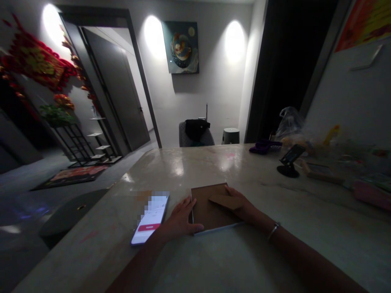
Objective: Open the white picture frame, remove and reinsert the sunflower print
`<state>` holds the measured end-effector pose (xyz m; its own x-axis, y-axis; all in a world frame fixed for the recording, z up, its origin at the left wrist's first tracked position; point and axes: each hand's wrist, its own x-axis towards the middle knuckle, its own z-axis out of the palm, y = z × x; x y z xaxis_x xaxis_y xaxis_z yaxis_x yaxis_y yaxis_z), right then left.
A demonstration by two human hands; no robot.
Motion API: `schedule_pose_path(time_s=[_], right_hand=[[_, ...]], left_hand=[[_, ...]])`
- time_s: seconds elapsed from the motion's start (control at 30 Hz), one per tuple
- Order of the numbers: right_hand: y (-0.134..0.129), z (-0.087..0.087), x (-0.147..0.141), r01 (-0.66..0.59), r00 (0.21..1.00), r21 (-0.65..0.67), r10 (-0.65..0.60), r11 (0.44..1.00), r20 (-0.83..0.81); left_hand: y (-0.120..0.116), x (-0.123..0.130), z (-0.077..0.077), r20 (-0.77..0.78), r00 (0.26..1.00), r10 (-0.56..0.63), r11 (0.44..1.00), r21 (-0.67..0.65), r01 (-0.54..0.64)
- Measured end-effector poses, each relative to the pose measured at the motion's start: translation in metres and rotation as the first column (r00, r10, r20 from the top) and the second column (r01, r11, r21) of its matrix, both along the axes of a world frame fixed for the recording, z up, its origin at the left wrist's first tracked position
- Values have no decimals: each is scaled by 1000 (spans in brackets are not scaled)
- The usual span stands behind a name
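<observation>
A flat picture frame with a brown back and thin white edges lies on the pale stone table. A brown flap sticks up from its right half. My left hand rests at the frame's left edge, fingers spread, with the thumb along the near left corner. On the right side, my right hand is around the frame's edge and the flap, its fingers partly hidden by the flap. A lit phone lies left of my left hand.
At the right stand a black phone stand, a wooden-edged frame, a purple cloth and a clear plastic bag. A chair and a stool are beyond the far edge; another stool is at the left.
</observation>
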<state>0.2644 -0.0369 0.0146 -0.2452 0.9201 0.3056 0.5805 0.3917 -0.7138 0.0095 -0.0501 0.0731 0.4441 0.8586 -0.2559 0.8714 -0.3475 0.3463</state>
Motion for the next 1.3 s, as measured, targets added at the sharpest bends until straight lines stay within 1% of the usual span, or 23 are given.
schedule_pose_path(time_s=[0.1, 0.13, 0.23, 0.3, 0.43, 0.57, 0.8, 0.9, 1.13, 1.3], right_hand=[[-3, 3, 7, -75, 997, -17, 75, 997, -12], [-4, 4, 11, -107, 994, -54, 107, 993, -5], [-8, 12, 22, -143, 989, -208, 148, 968, 7], [-10, 16, 28, -168, 983, -265, 182, 950, 29], [-12, 21, 34, -203, 968, -307, 238, 930, 82], [-13, 23, 35, -252, 947, -335, 303, 908, 109], [-13, 24, 37, -255, 941, -348, 315, 902, 127], [-13, 24, 37, -243, 943, -349, 304, 905, 132], [-15, 31, 33, -198, 938, -399, 291, 895, 187], [-16, 33, 33, -191, 941, -394, 282, 899, 188]], left_hand=[[0, -2, 0, 5, 1000, 3, 1000, 5, -3], [1, -3, -1, 6, 1000, 4, 1000, 7, -4], [3, -7, -5, 12, 1000, -2, 1000, 9, 2], [4, -10, -9, 23, 1000, -8, 1000, 16, 8], [6, -13, -14, 36, 999, -9, 1000, 25, 8], [6, -14, -13, 46, 999, 7, 1000, 14, -8], [4, -15, -4, 41, 999, -1, 999, -38, 3], [4, -15, -3, 44, 999, 4, 999, -47, -2], [6, -13, -9, 54, 998, 24, 999, -28, -22], [6, -12, -12, 50, 999, 21, 1000, -16, -20]])
